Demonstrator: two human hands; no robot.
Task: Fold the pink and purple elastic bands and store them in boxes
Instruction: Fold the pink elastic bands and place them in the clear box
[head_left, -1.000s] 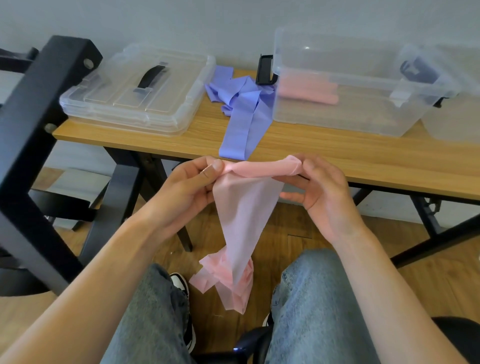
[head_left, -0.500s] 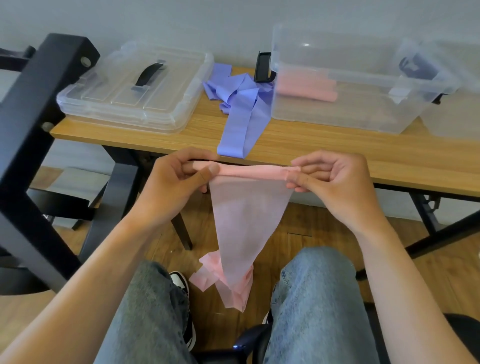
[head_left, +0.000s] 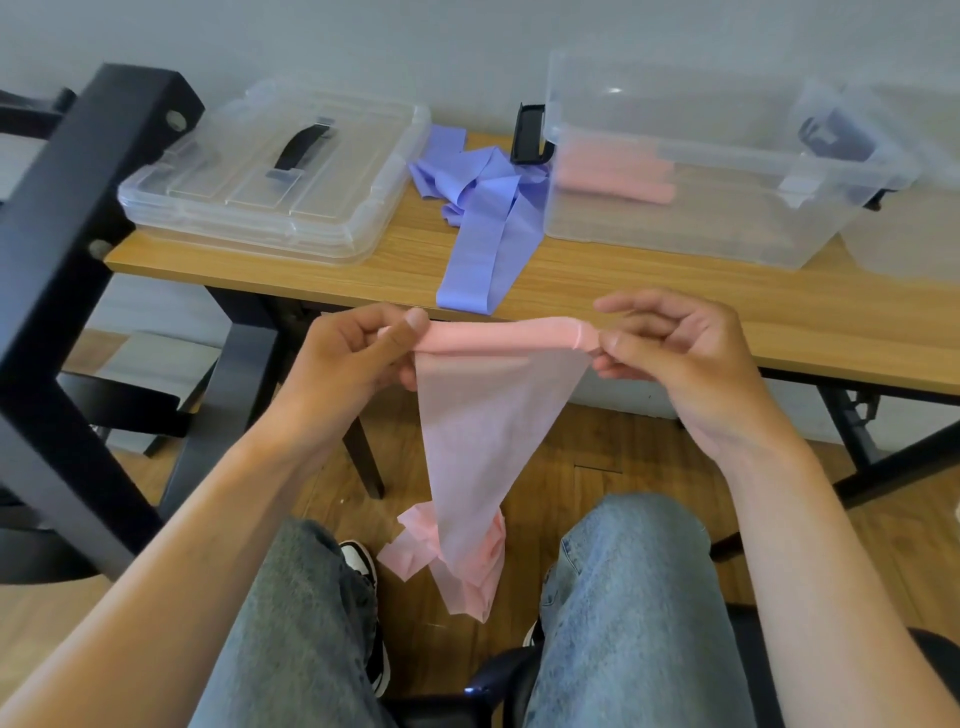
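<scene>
A: Pink band (head_left: 503, 338), its rolled top edge lying crosswise between the hands, left hand (head_left: 358, 358) and right hand (head_left: 670, 353) each pinching one end!

B: Tail hangs straight below, between the knees; the open box (head_left: 675, 156) lies ahead, nearer the right.

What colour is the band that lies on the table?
Purple; the band shows best in the head view, lying on the table between the lid and the box.

I can read no text, label, brand, number or sign. The clear storage box (head_left: 675, 208), the lid (head_left: 270, 171) with its black handle and the wooden table (head_left: 649, 301) appear unmarked, though moulded lettering might be too small to resolve.
</scene>
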